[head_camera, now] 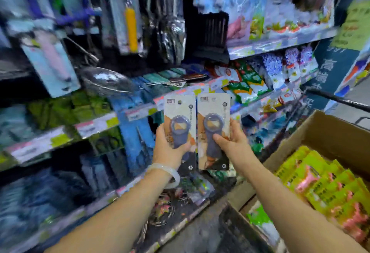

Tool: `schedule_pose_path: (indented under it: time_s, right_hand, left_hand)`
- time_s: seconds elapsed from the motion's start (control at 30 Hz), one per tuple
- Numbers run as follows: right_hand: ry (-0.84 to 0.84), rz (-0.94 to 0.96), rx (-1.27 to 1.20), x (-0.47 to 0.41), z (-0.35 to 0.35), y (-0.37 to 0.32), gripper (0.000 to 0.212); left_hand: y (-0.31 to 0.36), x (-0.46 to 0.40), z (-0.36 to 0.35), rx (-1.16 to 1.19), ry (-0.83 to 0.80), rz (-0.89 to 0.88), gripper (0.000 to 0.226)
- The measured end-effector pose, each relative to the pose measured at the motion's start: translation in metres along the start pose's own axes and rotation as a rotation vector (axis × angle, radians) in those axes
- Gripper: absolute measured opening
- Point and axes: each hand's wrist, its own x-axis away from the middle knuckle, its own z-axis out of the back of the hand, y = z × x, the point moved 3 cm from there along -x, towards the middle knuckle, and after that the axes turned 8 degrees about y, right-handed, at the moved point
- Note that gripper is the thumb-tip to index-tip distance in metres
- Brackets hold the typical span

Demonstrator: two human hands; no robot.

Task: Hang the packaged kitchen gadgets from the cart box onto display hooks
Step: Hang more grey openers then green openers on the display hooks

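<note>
Cardboard cart box (312,136) sits at right, half full. Left hand (167,148) and right hand (232,142) each pinch one carded gadget, left card (179,112) and right card (213,110), held upright side by side before the shelves. I'd hang one at a time, lining its top hole with a hook.

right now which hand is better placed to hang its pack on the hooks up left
Left, probably. The left hand grips its grey-opener card pack on the side nearer the hanging display goods. The right hand grips a matching pack nearer the cardboard cart box.
</note>
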Motion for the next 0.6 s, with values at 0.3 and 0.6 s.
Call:
schedule_pose_path:
  time_s: [0.3,0.6]
  right_hand:
    - [-0.427,0.067,-0.046,0.141,-0.267,-0.052,0.045]
    - [-0.823,0.150,-0.088,0.310,-0.495,-0.084,0.047]
  left_hand:
    - [0.018,0.067,0.300,-0.060,0.418,-0.064,0.082]
    - [0.031,0.186,0.566,-0.136,0.870,-0.052,0.074]
